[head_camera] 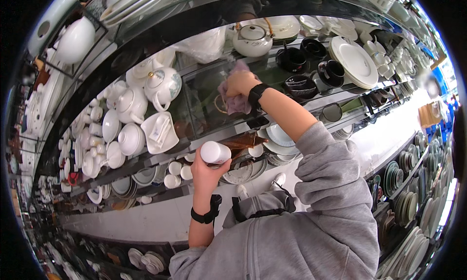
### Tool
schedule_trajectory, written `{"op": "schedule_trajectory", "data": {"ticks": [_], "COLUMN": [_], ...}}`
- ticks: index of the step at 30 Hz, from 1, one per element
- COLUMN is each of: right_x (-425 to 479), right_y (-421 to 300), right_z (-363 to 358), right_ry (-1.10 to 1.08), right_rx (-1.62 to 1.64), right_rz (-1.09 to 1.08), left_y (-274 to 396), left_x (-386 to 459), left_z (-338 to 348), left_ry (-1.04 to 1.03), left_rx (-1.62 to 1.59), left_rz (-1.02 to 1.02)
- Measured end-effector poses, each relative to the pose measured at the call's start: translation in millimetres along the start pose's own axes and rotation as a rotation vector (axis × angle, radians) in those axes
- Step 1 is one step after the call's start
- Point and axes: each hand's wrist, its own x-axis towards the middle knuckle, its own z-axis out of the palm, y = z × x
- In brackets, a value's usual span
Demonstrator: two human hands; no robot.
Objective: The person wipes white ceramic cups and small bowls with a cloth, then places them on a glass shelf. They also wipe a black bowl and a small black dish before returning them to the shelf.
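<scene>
My left hand (pixel 208 170) grips a white ceramic cup (pixel 215 152) at the shelf's front edge. Farther forward, my right hand (pixel 239 83) holds a crumpled mauve cloth (pixel 237 103) against the dark glass shelf (pixel 204 79). Behind that hand stands a white teapot with a cane handle (pixel 252 41). A white teapot with a gold knob (pixel 163 84) is to the left, near a square white dish (pixel 159 132). Black bowls (pixel 301 86) sit to the right of the cloth.
White plates (pixel 354 61) are stacked at the right of the shelf, and white cups and bowls (pixel 131 139) crowd its left. Plastic-wrapped ware (pixel 204 42) lies at the back. Lower shelves hold small white cups (pixel 175 168) and a blue-rimmed plate (pixel 280 134). More plate racks (pixel 406 209) stand at right.
</scene>
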Motion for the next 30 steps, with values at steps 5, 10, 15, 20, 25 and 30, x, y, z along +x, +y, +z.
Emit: {"op": "schedule_trajectory", "data": {"ticks": [5, 10, 15, 20, 25, 30], "right_x": [-6.0, -46.5, -47.9, -21.4, -68.1, -119.7], "right_y": [-54.6, -69.5, -14.0, 67.6, 37.5, 48.9], "right_z": [18.1, 29.5, 12.4, 23.1, 36.4, 33.8], "right_ry": [0.092, 0.214, 0.202, 0.155, 0.072, 0.049], "right_rx": [-0.157, -0.233, -0.207, 0.044, -0.006, 0.049], "right_rz": [-0.447, -0.751, -0.267, -0.082, -0.266, -0.123], "left_y": [-11.0, -20.5, -12.8, -6.6, -7.8, -5.2], "left_x": [-10.4, -17.3, -21.2, -24.6, -30.7, -37.8], "left_z": [-5.8, -12.1, -13.3, -8.1, -7.5, -11.5], "left_ry": [0.013, 0.058, 0.044, 0.001, -0.037, -0.031], "left_rx": [0.002, -0.021, 0.012, -0.006, -0.022, -0.010], "left_rz": [0.008, -0.012, -0.005, 0.017, 0.002, 0.014]}}
